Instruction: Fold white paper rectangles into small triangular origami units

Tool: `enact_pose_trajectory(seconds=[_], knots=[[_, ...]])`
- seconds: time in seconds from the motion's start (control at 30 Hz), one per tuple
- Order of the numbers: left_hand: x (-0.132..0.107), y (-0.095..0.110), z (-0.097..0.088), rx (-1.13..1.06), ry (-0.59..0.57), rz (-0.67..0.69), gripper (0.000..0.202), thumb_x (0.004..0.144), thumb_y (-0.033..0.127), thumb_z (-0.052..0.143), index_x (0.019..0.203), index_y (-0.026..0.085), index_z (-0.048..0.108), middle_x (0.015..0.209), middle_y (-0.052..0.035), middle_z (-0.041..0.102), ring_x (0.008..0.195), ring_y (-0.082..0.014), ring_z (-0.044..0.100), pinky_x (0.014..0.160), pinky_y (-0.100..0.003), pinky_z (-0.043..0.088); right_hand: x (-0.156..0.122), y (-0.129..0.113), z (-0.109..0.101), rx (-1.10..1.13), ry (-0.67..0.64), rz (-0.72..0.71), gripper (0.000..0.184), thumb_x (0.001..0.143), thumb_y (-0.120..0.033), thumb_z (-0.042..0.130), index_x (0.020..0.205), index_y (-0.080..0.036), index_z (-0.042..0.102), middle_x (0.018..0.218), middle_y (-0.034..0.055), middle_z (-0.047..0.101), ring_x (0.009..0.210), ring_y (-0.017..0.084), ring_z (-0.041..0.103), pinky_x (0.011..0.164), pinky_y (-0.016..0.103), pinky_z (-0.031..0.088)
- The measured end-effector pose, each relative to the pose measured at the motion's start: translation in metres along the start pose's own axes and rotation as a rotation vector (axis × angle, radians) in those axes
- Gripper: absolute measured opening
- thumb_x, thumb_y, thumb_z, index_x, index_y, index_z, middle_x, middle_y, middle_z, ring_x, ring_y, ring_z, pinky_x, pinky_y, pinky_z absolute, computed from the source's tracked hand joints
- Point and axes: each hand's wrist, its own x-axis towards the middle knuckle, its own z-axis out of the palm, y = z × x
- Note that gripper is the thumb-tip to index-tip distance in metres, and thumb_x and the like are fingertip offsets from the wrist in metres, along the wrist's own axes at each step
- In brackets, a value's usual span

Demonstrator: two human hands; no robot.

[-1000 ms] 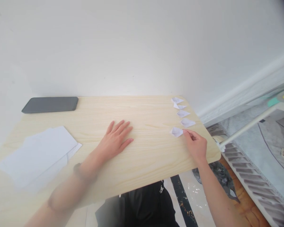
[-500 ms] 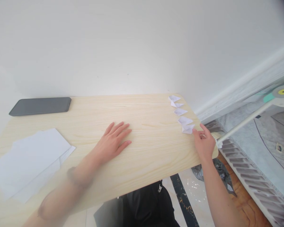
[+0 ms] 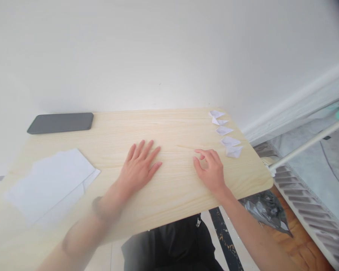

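Note:
My left hand [image 3: 139,165] lies flat on the wooden table [image 3: 164,203], palm down with its fingers spread. To the right of it, my right hand [image 3: 210,167] hovers over or rests on the tabletop, its fingers curved and thumb apart, holding nothing. Several small folded white paper pieces [image 3: 224,130] form a column along the table's right edge, just beyond my right hand. Left of my left forearm sits a loose stack of white paper sheets [image 3: 59,178].
A dark grey flat case [image 3: 62,123] lies at the back left against the white wall [image 3: 147,52]. Beside the right table edge runs a white pole [image 3: 307,145]. A dark plastic bag [image 3: 267,209] is on the floor below.
My right hand has moved left, away from the folded paper pieces, to the middle of the table. My left hand stays flat. The view has shifted slightly.

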Motion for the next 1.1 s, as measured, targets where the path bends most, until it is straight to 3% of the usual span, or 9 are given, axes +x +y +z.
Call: enact_pose_trajectory(seconds=[0.17, 0.33, 0.5, 0.6, 0.77, 0.93, 1.1], knots=[[-0.022, -0.003, -0.007, 0.051, -0.021, -0.066, 0.052, 0.09, 0.044, 0.04, 0.139, 0.029, 0.032, 0.147, -0.005, 0.029, 0.136, -0.031, 0.022, 0.11, -0.056, 0.014, 0.026, -0.039, 0.04, -0.017, -0.282, -0.187, 0.026, 0.085, -0.022, 0.045, 0.106, -0.019, 0.059, 0.103, 0.009, 0.058, 0.096, 0.023, 0.051, 0.086, 0.036, 0.043], [-0.056, -0.035, -0.035, 0.216, -0.001, -0.248, 0.056, 0.087, 0.047, 0.043, 0.136, 0.019, 0.037, 0.147, -0.0137, 0.028, 0.135, -0.0348, 0.021, 0.11, -0.056, 0.013, 0.048, -0.066, 0.074, -0.058, -0.324, -0.253, 0.027, 0.085, -0.025, 0.045, 0.108, -0.019, 0.058, 0.115, 0.0102, 0.055, 0.102, 0.026, 0.048, 0.087, 0.041, 0.038], [-0.091, -0.076, -0.071, 0.294, -0.138, -0.423, 0.065, 0.082, 0.05, 0.049, 0.134, 0.011, 0.039, 0.145, -0.0203, 0.029, 0.131, -0.0394, 0.028, 0.102, -0.056, 0.031, 0.055, -0.072, 0.085, -0.064, -0.318, -0.247, 0.029, 0.086, -0.027, 0.044, 0.112, -0.019, 0.056, 0.118, 0.0113, 0.053, 0.105, 0.028, 0.045, 0.086, 0.042, 0.036], [-0.102, -0.087, -0.077, 0.304, -0.215, -0.456, 0.047, 0.089, 0.042, 0.041, 0.125, 0.014, 0.048, 0.134, -0.0161, 0.047, 0.118, -0.0343, 0.048, 0.085, -0.048, 0.049, 0.054, -0.07, 0.086, -0.059, -0.328, -0.242, 0.031, 0.086, -0.029, 0.044, 0.114, -0.019, 0.055, 0.118, 0.0109, 0.053, 0.107, 0.027, 0.045, 0.088, 0.042, 0.035], [-0.107, -0.084, -0.07, 0.453, -0.052, -0.345, 0.029, 0.09, 0.028, 0.039, 0.111, 0.021, 0.057, 0.117, -0.0094, 0.063, 0.107, -0.0263, 0.058, 0.066, -0.032, 0.053, 0.053, -0.067, 0.086, -0.059, -0.333, -0.231, 0.033, 0.087, -0.032, 0.044, 0.114, -0.019, 0.056, 0.118, 0.0098, 0.053, 0.107, 0.027, 0.045, 0.089, 0.042, 0.035], [-0.105, -0.079, -0.069, 0.451, 0.007, -0.44, 0.024, 0.088, 0.022, 0.04, 0.093, 0.019, 0.064, 0.084, -0.0041, 0.071, 0.075, -0.0157, 0.066, 0.05, -0.02, 0.041, 0.054, -0.068, 0.085, -0.061, -0.344, -0.225, 0.032, 0.087, -0.032, 0.044, 0.114, -0.02, 0.057, 0.119, 0.0093, 0.053, 0.107, 0.026, 0.045, 0.089, 0.043, 0.036], [-0.099, -0.074, -0.079, 0.536, 0.316, -0.492, 0.015, 0.081, 0.022, 0.052, 0.079, 0.02, 0.066, 0.06, 0.0001, 0.067, 0.05, -0.0118, 0.057, 0.046, -0.022, 0.032, 0.054, -0.068, 0.084, -0.048, -0.35, -0.222, 0.033, 0.087, -0.032, 0.044, 0.114, -0.019, 0.057, 0.119, 0.0092, 0.053, 0.107, 0.026, 0.045, 0.09, 0.043, 0.037]])
